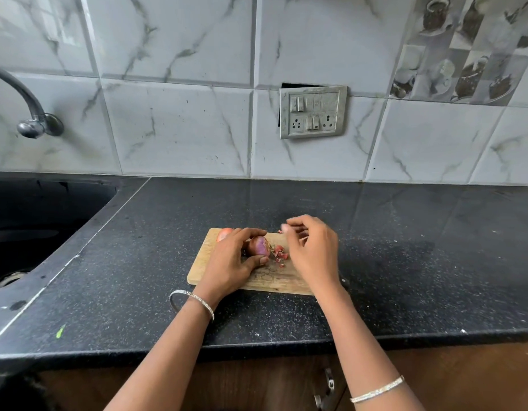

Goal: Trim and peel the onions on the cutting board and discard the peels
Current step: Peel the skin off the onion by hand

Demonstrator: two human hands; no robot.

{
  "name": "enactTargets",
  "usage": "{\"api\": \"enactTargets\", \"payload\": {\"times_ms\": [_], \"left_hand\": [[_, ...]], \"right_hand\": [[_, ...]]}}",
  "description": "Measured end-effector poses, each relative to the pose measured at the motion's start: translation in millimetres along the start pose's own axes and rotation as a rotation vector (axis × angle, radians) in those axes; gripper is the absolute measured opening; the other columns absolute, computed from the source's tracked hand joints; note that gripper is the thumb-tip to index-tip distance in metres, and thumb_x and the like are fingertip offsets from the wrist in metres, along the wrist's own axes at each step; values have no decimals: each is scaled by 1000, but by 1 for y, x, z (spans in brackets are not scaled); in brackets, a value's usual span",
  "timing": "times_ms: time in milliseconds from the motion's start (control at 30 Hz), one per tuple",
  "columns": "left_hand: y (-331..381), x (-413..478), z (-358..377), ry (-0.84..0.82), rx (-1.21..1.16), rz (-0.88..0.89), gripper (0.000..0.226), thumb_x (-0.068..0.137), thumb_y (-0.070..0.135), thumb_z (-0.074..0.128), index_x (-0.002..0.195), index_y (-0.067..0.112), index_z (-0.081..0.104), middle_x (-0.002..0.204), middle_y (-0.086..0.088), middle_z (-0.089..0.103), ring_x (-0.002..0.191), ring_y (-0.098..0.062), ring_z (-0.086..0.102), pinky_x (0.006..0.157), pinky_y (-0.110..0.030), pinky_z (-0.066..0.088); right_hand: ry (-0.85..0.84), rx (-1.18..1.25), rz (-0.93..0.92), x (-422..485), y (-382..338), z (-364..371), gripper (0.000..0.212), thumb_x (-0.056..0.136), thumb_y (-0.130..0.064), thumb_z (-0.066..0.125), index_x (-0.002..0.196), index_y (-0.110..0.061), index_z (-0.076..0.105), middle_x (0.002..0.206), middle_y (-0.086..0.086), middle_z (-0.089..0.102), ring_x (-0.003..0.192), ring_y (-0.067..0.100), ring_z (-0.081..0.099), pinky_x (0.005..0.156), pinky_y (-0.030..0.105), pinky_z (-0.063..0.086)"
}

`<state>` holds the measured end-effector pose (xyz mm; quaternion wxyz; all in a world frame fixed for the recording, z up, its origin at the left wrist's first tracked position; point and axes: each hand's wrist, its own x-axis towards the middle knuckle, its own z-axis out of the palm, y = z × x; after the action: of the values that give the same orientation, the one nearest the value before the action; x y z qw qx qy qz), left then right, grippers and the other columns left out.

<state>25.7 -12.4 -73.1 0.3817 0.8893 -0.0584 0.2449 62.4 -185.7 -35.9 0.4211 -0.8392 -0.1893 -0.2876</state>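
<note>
A wooden cutting board (pixel 270 280) lies on the black counter. My left hand (pixel 233 262) grips a purple onion (pixel 259 246) on the board, fingers over its top and thumb under it. A second, orange-skinned onion (pixel 224 233) sits at the board's far left corner, partly hidden behind my left hand. Small red peel bits (pixel 280 256) lie just right of the held onion. My right hand (pixel 311 250) hovers over the board's right part, blurred, its fingertips pinching what looks like a small piece of peel (pixel 284 228).
A black sink (pixel 34 226) is set into the counter at the left, with a metal tap (pixel 31 114) above it. A switch and socket plate (pixel 313 112) is on the tiled wall. The black speckled counter (pixel 419 247) stretches right of the board. Its front edge runs below my wrists.
</note>
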Motion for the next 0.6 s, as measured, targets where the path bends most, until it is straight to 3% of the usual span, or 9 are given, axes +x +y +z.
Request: {"api": "enactTargets", "payload": {"times_ms": [67, 133, 200, 300, 367, 500, 600], "left_hand": [[0, 0, 0, 12, -18, 3, 46, 79, 27, 82, 121, 27, 62, 113, 9, 64, 104, -12, 64, 93, -42, 55], [-1, 0, 0, 21, -34, 9, 45, 79, 27, 83, 119, 24, 61, 112, 10, 64, 104, -12, 64, 91, -42, 56], [-1, 0, 0, 22, -47, 9, 45, 79, 27, 83, 118, 24, 61, 112, 12, 65, 104, -11, 65, 91, -42, 56], [-2, 0, 1, 3, -63, -1, 45, 77, 28, 84, 115, 31, 60, 111, 13, 64, 103, -10, 66, 91, -43, 56], [-2, -1, 0, -16, -80, -9, 46, 76, 29, 83, 114, 37, 58, 112, 12, 65, 104, -11, 66, 92, -43, 56], [0, -3, -1, -34, -108, -17, 46, 75, 28, 83, 113, 37, 58, 113, 8, 65, 104, -13, 67, 93, -42, 56], [2, -6, 0, -37, -151, -30, 45, 75, 29, 82, 113, 33, 59, 112, 6, 66, 101, -12, 68, 92, -42, 57]], "right_hand": [[-160, 265, 170, 2, -2, 10, 16, 89, -31, 75, 97, -17, 76, 81, -13, 69, 78, 0, 66, 71, 13, 51], [-307, 414, 299, -3, 4, 21, 18, 85, -34, 79, 97, -21, 77, 81, -8, 74, 81, 4, 70, 79, 25, 58], [-354, 540, 342, -7, 11, 25, 16, 84, -30, 82, 96, -21, 78, 89, -4, 78, 86, 11, 73, 85, 38, 60], [-331, 672, 354, -8, 13, 20, 9, 82, -12, 82, 91, -14, 79, 87, -7, 78, 87, 14, 72, 84, 33, 59], [-306, 668, 346, -11, 11, 18, 9, 81, -6, 81, 86, -13, 78, 77, -12, 75, 78, 9, 69, 74, 29, 58], [-287, 574, 389, -12, 13, 21, 9, 85, -6, 79, 81, -13, 76, 71, 1, 71, 56, 6, 58, 56, 22, 50], [-288, 456, 379, -12, 15, 23, 8, 90, -10, 75, 83, -13, 76, 70, -2, 71, 53, 3, 58, 54, 20, 49]]}}
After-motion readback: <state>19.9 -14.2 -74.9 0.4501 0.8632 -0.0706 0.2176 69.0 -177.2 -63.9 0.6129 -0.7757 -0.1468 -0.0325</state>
